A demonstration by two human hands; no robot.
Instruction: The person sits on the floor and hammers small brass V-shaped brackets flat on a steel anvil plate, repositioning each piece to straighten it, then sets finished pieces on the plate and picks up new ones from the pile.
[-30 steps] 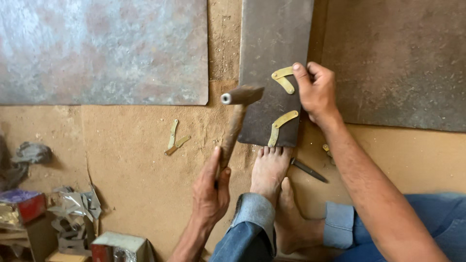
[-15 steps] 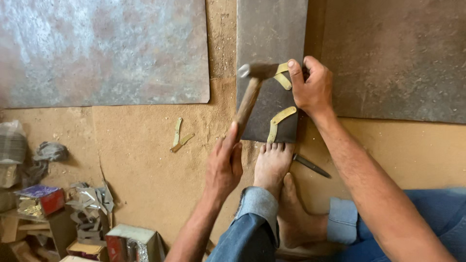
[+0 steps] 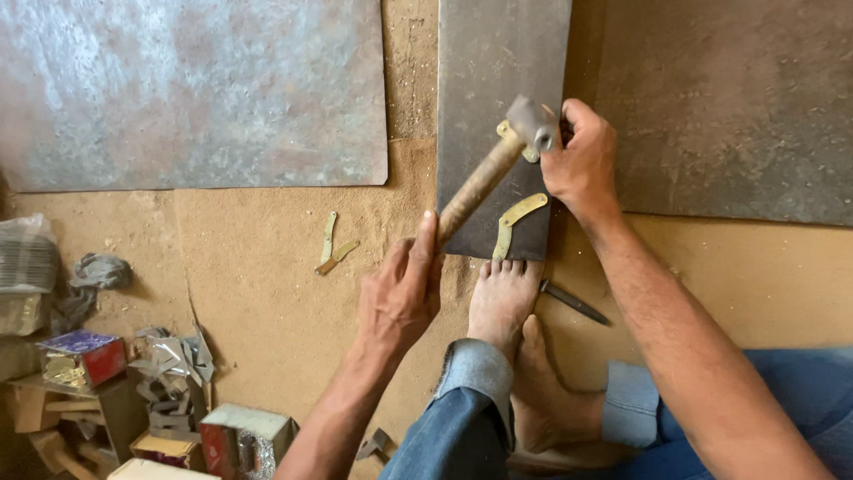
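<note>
Head view, surroundings. Upper left of the frame: one large grey metal sheet [image 3: 191, 89] flat on the sandy floor. Upper right: a second dark sheet [image 3: 724, 107]. Centre top: a narrow dark steel plate [image 3: 484, 71], its lower edge just above your bare foot [image 3: 502, 298]. Left of centre: two small brass strips [image 3: 330, 246] lying crossed on the floor. Right of the foot: a dark pointed punch [image 3: 575, 302]. Lower left: small boxes and metal scraps [image 3: 169, 364], a grey rag [image 3: 98, 271].

Head view, items in hand. Your left hand [image 3: 400, 298] is wrapped around the wooden handle of a hammer [image 3: 493, 169]; its metal head sits at the upper centre, on the plate. Your right hand [image 3: 582, 160] is closed on a curved brass piece [image 3: 508, 132], mostly hidden under the hammer head. A second curved brass piece [image 3: 515, 218] lies on the plate's lower part, yellow and narrow.
</note>
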